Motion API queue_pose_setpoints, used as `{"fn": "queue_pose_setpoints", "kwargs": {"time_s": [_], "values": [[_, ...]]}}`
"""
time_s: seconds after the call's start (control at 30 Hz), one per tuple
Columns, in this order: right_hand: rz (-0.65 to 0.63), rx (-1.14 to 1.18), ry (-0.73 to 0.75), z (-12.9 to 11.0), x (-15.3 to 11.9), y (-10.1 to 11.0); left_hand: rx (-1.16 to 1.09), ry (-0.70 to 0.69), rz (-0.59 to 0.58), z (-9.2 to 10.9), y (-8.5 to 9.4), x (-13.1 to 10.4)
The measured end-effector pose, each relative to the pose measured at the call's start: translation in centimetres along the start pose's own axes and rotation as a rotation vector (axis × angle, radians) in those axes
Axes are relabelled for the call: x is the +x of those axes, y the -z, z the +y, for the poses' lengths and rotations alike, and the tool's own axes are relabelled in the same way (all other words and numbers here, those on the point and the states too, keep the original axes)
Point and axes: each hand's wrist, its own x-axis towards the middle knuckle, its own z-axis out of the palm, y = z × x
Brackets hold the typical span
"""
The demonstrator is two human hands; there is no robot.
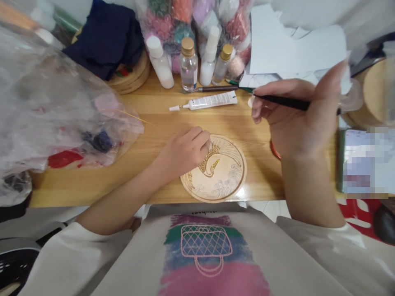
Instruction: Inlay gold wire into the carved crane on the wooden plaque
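My left hand (191, 150) is closed, its fingers curled down at the upper left part of a round wooden board (228, 176). What its fingertips pinch, if anything, is hidden. Fine wave lines cover the board, and a bird-like shape in gold thread (211, 164) lies raised on it. Above the table to the right, my right hand (296, 107) is lifted with the palm turned partly up. Slim black tweezers (284, 100) lie across it, gripped near the thumb, with the tip pointing left. A white tube with a thin nozzle (212, 100) lies between and beyond the hands.
Several small bottles (189, 65) stand at the back before bags of coloured balls (182, 20). A brown-handled tool (217, 88) lies before them. Clear plastic bags (70, 107) fill the left. Dark cloth (108, 37) covers a round wooden box; white papers (296, 45) lie back right.
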Motion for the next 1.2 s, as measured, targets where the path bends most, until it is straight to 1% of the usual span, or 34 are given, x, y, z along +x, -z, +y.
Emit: {"fn": "queue_pose_setpoints", "kwargs": {"time_s": [0.1,0.17,0.3,0.4,0.5,0.6,0.8,1.0,1.2], "values": [[0.081,-0.068,0.058,-0.8,-1.0,0.1,-0.007,0.008,0.049,0.0,-0.2,0.0],[0.091,-0.114,0.071,-0.7,-1.8,0.3,-0.007,0.017,0.076,0.0,-0.3,0.0],[0.060,-0.223,0.054,0.6,-3.1,0.9,-0.004,0.016,0.080,0.0,-0.4,-0.1],[0.085,-0.275,0.050,1.5,-3.7,1.1,-0.009,0.005,0.075,-0.1,-0.5,-0.1],[0.111,-0.327,0.029,2.0,-4.3,0.9,-0.020,-0.006,0.093,-0.1,-0.6,-0.1],[0.095,-0.328,0.017,2.4,-4.6,0.8,-0.032,-0.001,0.105,-0.2,-0.7,-0.1],[0.068,-0.334,0.021,3.5,-5.0,1.0,-0.048,0.015,0.083,-0.2,-0.7,-0.2],[0.113,-0.245,-0.059,4.8,-4.8,1.0,-0.098,0.065,0.036,-0.2,-0.7,-0.3],[0.141,-0.242,-0.094,4.9,-4.8,1.1,-0.123,0.078,0.041,-0.2,-0.8,-0.2]]}}
